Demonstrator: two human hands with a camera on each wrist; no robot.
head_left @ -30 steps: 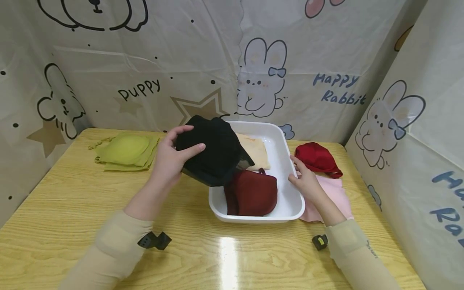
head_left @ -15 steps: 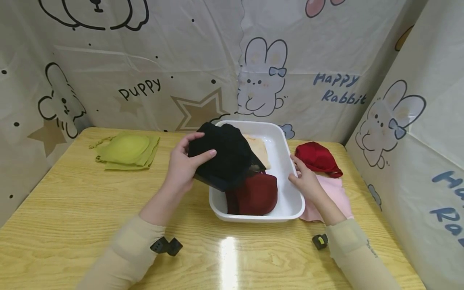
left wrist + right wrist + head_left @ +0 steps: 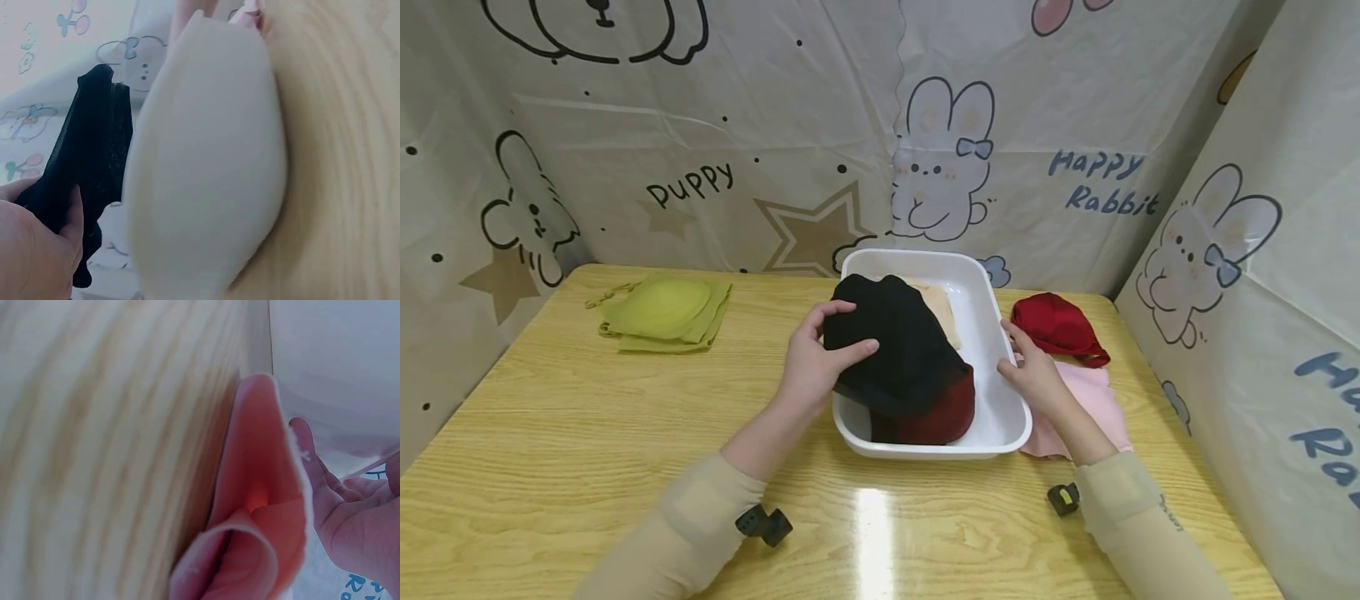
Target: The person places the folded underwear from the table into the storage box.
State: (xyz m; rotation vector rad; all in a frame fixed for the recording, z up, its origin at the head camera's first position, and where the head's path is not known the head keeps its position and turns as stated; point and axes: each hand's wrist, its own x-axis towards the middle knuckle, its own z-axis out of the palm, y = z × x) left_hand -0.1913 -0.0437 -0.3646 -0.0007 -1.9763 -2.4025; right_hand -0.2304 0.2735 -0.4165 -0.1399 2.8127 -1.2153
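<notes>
My left hand [image 3: 815, 354] grips a folded black bra [image 3: 891, 346], thumb on top, holding it over the left part of a white plastic tub [image 3: 992, 400]. In the left wrist view the black bra [image 3: 87, 144] hangs beyond the tub's pale outer wall [image 3: 209, 150]. Partly covered by it, a dark red bra [image 3: 951, 412] lies in the tub's front. Behind it in the tub lies a folded cream cloth [image 3: 942, 308]. My right hand [image 3: 1036, 371] holds the tub's right rim, thumb over the edge; in the right wrist view its fingers [image 3: 306, 440] are against the underside of the rim.
Right of the tub, a bright red bra [image 3: 1056, 325] and a pink cloth [image 3: 1086, 404] lie on the wooden table [image 3: 587, 467]. At the far left sits a yellow-green bra [image 3: 662, 308] on matching fabric. Printed curtains [image 3: 737, 108] enclose the back and sides.
My left hand has carried the black bra rightward and slightly down, from the tub's left edge to over the dark red bra. My right hand and the tub have stayed put.
</notes>
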